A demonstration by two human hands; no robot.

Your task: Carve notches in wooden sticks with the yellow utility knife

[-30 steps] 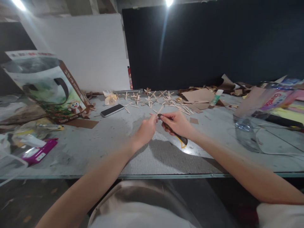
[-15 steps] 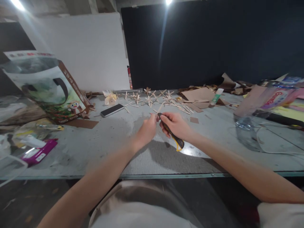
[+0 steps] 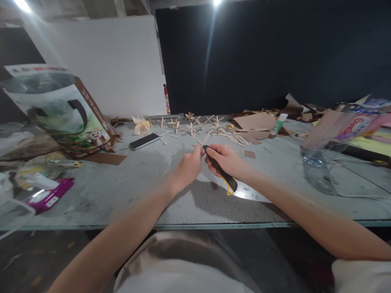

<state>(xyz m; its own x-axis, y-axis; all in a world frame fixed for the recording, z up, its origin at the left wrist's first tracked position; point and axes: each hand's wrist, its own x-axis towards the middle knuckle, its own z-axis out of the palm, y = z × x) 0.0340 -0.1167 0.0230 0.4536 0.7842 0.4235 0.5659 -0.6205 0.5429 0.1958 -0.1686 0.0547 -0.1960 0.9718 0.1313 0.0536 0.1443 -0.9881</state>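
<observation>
Your right hand (image 3: 226, 159) gripped the utility knife (image 3: 225, 176), left hand (image 3: 190, 166) pinching what looked like a sliver (image 3: 193, 145); mid-trim, I'd guess, so next needed light pressure.

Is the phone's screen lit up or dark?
Dark: the phone lies screen up on the table, and its screen looks black, with no picture or glow showing.

Yellow-trimmed dark cutter (image 3: 225, 176), gripped aslant, butt end pointing nearward and right.
</observation>
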